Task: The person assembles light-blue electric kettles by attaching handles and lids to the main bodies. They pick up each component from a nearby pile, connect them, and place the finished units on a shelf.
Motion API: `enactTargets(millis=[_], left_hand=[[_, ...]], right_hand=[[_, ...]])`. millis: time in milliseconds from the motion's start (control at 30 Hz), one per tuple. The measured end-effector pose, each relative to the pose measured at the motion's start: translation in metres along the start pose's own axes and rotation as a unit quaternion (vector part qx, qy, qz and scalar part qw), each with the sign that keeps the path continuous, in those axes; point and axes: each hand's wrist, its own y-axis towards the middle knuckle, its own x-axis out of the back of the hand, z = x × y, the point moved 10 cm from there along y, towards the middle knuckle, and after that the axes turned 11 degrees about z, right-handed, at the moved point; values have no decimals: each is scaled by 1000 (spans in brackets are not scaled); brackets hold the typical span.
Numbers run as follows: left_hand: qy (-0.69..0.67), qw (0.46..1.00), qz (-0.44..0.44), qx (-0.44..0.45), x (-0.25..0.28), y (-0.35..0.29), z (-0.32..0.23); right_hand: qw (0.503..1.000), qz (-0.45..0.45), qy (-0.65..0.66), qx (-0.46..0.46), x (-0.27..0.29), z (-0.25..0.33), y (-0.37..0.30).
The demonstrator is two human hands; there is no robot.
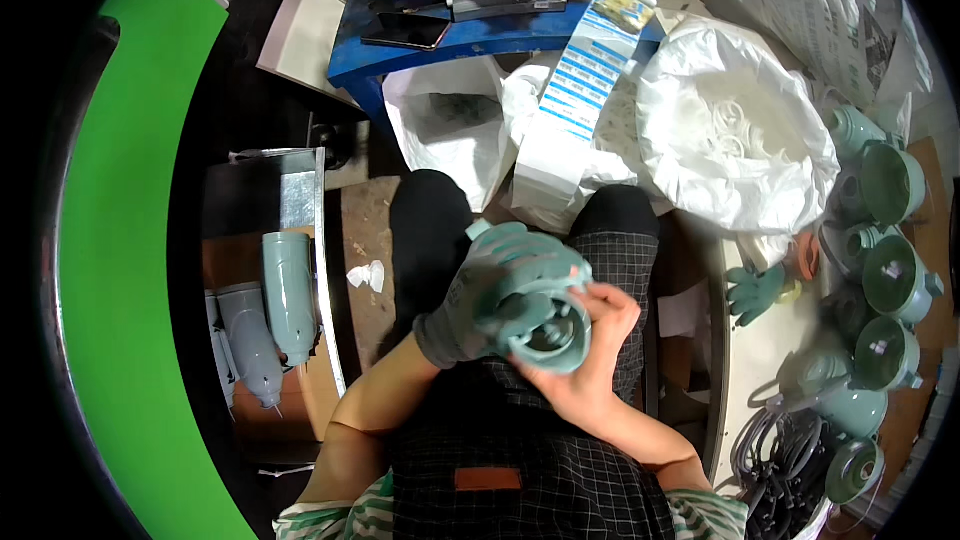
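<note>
Above my lap I hold a pale green, round plastic housing point(566, 358), its open end tilted up and showing dark or shaded parts inside. My left hand point(482, 292) wears a grey glove with green-coated fingers. It is wrapped round the housing's far and left sides. My right hand point(592, 352) is bare, and its thumb and fingers grip the right side of the rim. Motion smears some of the housing's detail, and the gloved fingers cover part of it.
To the right, several similar green housings point(893, 290) stand beside a loose green glove point(755, 292) and black cables point(775, 455). A white bag of pale rings point(735, 130) is ahead. A phone point(408, 30) lies on the blue bench point(350, 55). Green and grey cylinders point(288, 295) fill a left-hand box.
</note>
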Motion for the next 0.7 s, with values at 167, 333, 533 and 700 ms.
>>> enactTargets(millis=[167, 333, 533, 700], left_hand=[[68, 990, -117, 41, 21, -40, 3], [336, 923, -149, 113, -7, -67, -16], [371, 906, -74, 190, -13, -60, -5], [303, 926, -125, 185, -12, -72, -2]], right_hand=[[989, -8, 22, 144, 1, 18, 37], [989, 25, 57, 131, -36, 3, 70], [994, 35, 16, 102, -56, 5, 65], [989, 51, 12, 138, -51, 17, 74]])
